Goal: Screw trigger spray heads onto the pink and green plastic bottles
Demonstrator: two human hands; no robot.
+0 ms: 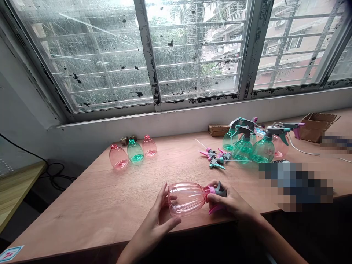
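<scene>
My right fingers (218,199) are gripping the sprayer (220,190); my left fingers (160,200), open, are only cupping the pink bottle (189,200), so it could be slipping.

No text or number legible; sticker (11,253) on table (90,209), near left corner: blue-green border, reddish mark, unreadable
</scene>
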